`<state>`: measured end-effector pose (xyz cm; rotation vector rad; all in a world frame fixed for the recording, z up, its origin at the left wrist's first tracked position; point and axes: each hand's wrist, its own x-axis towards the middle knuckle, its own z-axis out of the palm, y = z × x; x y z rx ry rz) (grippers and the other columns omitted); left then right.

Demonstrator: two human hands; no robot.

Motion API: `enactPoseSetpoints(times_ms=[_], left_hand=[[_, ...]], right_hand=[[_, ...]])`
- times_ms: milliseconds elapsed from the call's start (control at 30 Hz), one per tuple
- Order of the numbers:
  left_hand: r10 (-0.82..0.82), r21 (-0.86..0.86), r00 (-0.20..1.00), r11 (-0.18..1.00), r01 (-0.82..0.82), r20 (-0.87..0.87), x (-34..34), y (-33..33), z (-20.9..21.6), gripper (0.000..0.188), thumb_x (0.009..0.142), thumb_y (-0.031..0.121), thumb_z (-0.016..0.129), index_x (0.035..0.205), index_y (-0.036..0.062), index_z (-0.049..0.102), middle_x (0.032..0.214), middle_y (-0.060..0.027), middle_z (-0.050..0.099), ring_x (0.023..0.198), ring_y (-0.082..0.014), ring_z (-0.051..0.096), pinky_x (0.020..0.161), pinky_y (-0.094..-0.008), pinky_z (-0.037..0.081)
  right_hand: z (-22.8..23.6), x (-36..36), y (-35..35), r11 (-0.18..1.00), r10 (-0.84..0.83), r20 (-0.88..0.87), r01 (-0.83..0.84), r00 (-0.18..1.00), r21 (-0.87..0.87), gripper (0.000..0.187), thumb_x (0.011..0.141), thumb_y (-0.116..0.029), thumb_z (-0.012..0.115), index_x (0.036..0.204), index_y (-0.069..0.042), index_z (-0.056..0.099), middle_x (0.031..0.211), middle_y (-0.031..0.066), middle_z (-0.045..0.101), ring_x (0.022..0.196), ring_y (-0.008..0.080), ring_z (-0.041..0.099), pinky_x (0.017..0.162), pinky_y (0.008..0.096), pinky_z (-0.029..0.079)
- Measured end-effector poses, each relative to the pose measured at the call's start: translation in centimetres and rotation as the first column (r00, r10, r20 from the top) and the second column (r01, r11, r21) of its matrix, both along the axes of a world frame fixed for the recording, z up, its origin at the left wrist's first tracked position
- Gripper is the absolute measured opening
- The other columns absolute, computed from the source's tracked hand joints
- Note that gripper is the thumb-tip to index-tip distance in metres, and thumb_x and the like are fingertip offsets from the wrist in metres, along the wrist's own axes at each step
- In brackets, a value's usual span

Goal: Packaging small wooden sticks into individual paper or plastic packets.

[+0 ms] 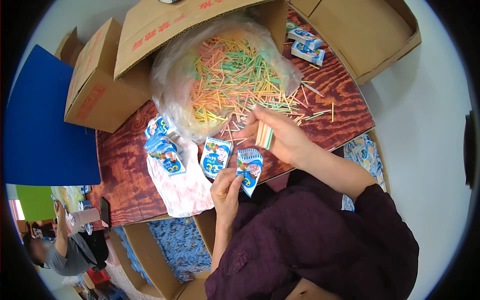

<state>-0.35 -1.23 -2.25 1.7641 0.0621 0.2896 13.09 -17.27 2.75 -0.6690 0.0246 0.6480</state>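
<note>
In my left hand (226, 192), pinched between thumb and fingers, is a small blue-and-white printed packet (252, 170). My right hand (282, 134) is closed round a small bundle of thin pastel sticks (264, 136) that look like candy, held just above and right of the packet. Beyond it, a heap of loose pastel sticks (235, 75) spills from a clear plastic bag (172, 85) in a tipped cardboard box (200, 17). A stack of matching packets (216, 156) lies left of the held one. Whether the held packet's mouth is parted, I cannot tell.
More packets (167, 155) rest on a white-and-pink cloth or bag (180, 195) at left. Small boxes (307, 50) stand far right on the red wood-grain table (125, 180). Below the edge, a carton (200, 225) holds many blue packets. Another person (75, 250) works at far left.
</note>
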Motion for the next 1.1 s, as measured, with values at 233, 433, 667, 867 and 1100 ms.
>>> enactPoseSetpoints(times_ms=[233, 433, 667, 867, 1100], left_hand=[[-0.003, 0.016, 1.000, 1.000, 0.003, 0.015, 0.0, -0.8, 0.8, 0.005, 0.084, -0.004, 0.064, 0.089, -0.0061, 0.064, 0.090, -0.0098, 0.061, 0.079, -0.0151, 0.057, 0.070, -0.0253, 0.045], [0.061, -0.018, 0.998, 0.998, -0.060, 0.030, 0.1, -1.1, 0.1, 0.009, 0.086, -0.003, 0.063, 0.093, -0.0066, 0.065, 0.094, -0.0097, 0.062, 0.082, -0.0157, 0.058, 0.072, -0.0259, 0.046], [0.080, -0.256, 0.997, 0.963, -0.080, -0.009, 0.1, -1.7, -0.4, 0.017, 0.087, -0.004, 0.060, 0.102, -0.0063, 0.066, 0.106, -0.0103, 0.061, 0.100, -0.0161, 0.057, 0.088, -0.0258, 0.042], [0.063, -0.575, 0.998, 0.816, -0.057, -0.008, 0.1, -1.3, -1.7, 0.017, 0.089, -0.003, 0.059, 0.104, -0.0053, 0.066, 0.112, -0.0083, 0.060, 0.105, -0.0148, 0.053, 0.092, -0.0254, 0.039], [-0.149, -0.409, 0.975, 0.910, 0.070, -0.162, -0.4, 0.2, 1.2, 0.031, 0.088, -0.003, 0.059, 0.119, -0.0032, 0.059, 0.111, -0.0072, 0.059, 0.100, -0.0128, 0.056, 0.088, -0.0265, 0.046]], right_hand=[[1.2, -0.5, 1.0, 0.997, 0.077, 0.078, -0.076, 0.994, -0.011, 0.033, 0.101, -0.033, 0.043, 0.098, -0.002, 0.053, 0.093, 0.0234, 0.068, 0.102, 0.0313, 0.065, 0.084, 0.0400, 0.053], [0.4, -2.0, 1.6, 0.993, 0.115, 0.181, -0.112, 0.977, -0.023, 0.033, 0.101, -0.032, 0.045, 0.098, -0.001, 0.056, 0.099, 0.0224, 0.068, 0.103, 0.0285, 0.064, 0.089, 0.0387, 0.051], [2.8, -2.0, -0.6, 0.877, 0.427, 0.569, -0.171, 0.703, -0.448, 0.044, 0.087, -0.017, 0.067, 0.125, 0.000, 0.055, 0.137, 0.0128, 0.048, 0.128, 0.0220, 0.046, 0.105, 0.0362, 0.038], [5.6, -3.3, -1.9, 0.695, 0.483, 0.721, 0.283, 0.497, -0.661, 0.035, 0.083, -0.009, 0.066, 0.117, -0.003, 0.058, 0.104, 0.0088, 0.055, 0.100, 0.0194, 0.055, 0.084, 0.0334, 0.044], [4.2, -4.9, -0.9, 0.737, 0.467, 0.869, 0.472, 0.163, -0.484, 0.036, 0.081, 0.002, 0.055, 0.116, -0.008, 0.056, 0.081, 0.0080, 0.052, 0.078, 0.0279, 0.053, 0.070, 0.0362, 0.042]])
